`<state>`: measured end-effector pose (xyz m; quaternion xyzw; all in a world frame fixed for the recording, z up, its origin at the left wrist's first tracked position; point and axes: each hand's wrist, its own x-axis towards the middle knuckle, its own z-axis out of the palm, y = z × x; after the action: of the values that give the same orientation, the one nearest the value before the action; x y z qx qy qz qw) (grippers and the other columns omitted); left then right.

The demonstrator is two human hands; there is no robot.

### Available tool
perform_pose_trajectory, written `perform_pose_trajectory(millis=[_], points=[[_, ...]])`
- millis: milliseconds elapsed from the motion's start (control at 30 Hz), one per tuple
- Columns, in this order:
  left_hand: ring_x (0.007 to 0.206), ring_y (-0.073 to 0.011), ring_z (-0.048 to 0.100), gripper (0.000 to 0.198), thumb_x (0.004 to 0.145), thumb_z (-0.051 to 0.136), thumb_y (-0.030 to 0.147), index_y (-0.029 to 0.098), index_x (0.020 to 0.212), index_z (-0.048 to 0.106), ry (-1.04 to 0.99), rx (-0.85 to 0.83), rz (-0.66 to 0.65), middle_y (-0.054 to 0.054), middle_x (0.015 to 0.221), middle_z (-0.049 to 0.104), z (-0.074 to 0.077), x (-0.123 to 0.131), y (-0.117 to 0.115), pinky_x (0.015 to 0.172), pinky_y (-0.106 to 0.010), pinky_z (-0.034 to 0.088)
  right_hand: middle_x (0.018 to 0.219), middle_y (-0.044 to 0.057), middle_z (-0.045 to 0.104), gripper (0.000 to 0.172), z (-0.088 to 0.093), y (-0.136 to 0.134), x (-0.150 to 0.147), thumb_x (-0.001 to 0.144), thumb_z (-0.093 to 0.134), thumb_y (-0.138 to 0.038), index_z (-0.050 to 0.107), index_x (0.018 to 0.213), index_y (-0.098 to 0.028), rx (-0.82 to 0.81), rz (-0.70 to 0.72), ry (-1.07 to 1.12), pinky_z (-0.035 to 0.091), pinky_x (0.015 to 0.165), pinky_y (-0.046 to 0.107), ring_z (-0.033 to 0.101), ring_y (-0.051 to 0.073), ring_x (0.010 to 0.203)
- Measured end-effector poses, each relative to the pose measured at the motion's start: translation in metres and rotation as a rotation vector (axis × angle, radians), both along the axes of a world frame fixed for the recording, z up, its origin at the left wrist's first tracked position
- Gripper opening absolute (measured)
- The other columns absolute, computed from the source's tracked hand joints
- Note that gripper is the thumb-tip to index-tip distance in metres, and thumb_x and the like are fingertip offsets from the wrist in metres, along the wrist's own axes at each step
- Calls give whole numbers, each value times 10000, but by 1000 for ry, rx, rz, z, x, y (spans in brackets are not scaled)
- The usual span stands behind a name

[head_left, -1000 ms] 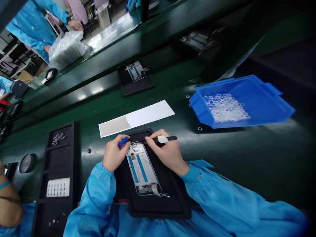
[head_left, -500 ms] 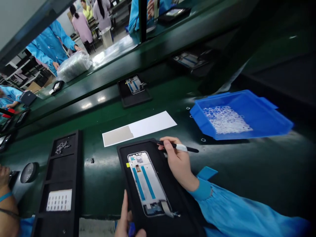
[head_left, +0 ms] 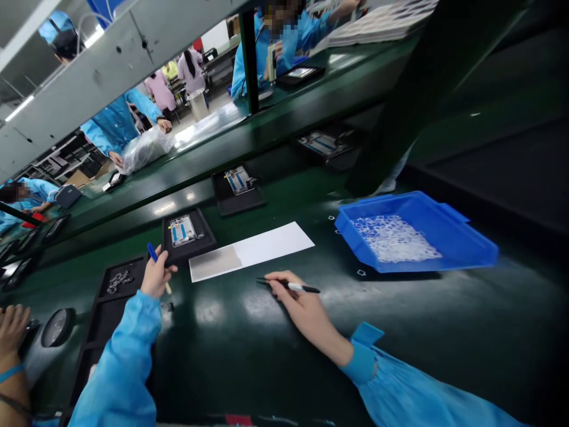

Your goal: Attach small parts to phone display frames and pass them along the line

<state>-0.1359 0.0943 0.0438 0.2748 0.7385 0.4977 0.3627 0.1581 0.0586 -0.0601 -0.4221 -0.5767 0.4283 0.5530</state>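
My left hand (head_left: 155,274) is closed around a slim stick-like tool (head_left: 152,251) with a blue end and a pale yellowish tip; its exact kind cannot be made out. Just beyond that hand lies a black tray (head_left: 205,238) bearing a phone frame (head_left: 183,230) with blue strips. My right hand (head_left: 302,302) grips black tweezers (head_left: 304,288) with a white band, their points directed left above the green bench. In front of the right hand lies a white strip of paper (head_left: 275,240) with a greyish-beige left part.
A blue bin (head_left: 462,240) of small white ring-like pieces stands at right, several loose pieces beside it. A compartmented black tray (head_left: 106,317) lies partly under my left sleeve. Another tray (head_left: 242,204) with a phone frame sits farther back. A co-worker's hand (head_left: 13,326) is at far left.
The black tray with the phone frame has moved from in front of me to the far left. My left hand went that way too; my right hand moved slightly left and down with the tweezers.
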Motion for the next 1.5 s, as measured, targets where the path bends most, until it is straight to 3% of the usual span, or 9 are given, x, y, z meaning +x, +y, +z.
perform_pose_trajectory(millis=[200,367,533,667,833,1000,1200,1367,1500], points=[[707,-136,706,345,1009,488,225,98,1322,417,158,1,90,-42,851,537,-10,-30,74,358,-141,154,938,71,626,298,-2,-2,-8,973,493,-443,674,943,-208,-21,157,-57,506,700,334,612,258,878],[732,-131,676,237,969,587,235,90,1156,584,292,-93,-179,-80,951,644,-32,18,113,473,-148,415,936,64,628,318,0,-2,-10,981,480,-438,712,1031,-226,-45,196,-45,501,720,339,612,242,827],[866,-174,645,248,953,617,306,113,1109,615,478,-200,-343,-69,1026,645,-54,74,164,808,-357,563,879,57,646,370,-4,-2,-10,979,502,-500,717,1077,-214,-106,204,42,509,668,317,622,228,756],[1007,-216,611,270,949,617,319,121,1132,603,590,-257,-336,-90,1116,613,-52,95,186,894,-419,534,649,23,606,485,-8,2,-12,981,466,-567,678,1166,-173,-190,259,113,462,518,276,575,196,563],[793,-154,620,264,955,602,286,116,1153,565,553,-224,-341,-62,997,617,-35,104,181,724,-311,558,671,36,642,556,-9,8,-13,987,437,-599,591,1276,-150,-226,215,187,458,493,284,567,186,496],[461,-54,470,316,932,567,257,146,1210,466,385,-87,-340,45,717,513,-9,109,126,432,-157,349,885,100,682,507,-9,13,-10,995,433,-566,548,1271,-157,-150,90,200,514,593,322,630,211,637],[356,-35,346,488,777,644,436,198,1144,429,152,2,-397,83,645,452,8,101,-30,337,-141,239,973,120,660,475,-3,32,10,946,530,-551,503,1229,-170,-27,-246,267,544,743,374,648,254,867],[367,-44,378,592,704,736,483,234,1099,371,20,-107,-410,33,765,571,-28,98,-166,313,-141,292,1071,137,645,505,-4,43,26,916,576,-562,462,1228,-183,-29,-353,280,549,749,382,647,255,908],[365,-32,377,439,811,659,423,238,1116,403,-3,-176,-362,7,842,601,-71,106,-235,327,-137,304,1044,116,661,446,-9,36,20,912,573,-508,489,1207,-185,-36,-236,180,531,815,400,645,253,938]])
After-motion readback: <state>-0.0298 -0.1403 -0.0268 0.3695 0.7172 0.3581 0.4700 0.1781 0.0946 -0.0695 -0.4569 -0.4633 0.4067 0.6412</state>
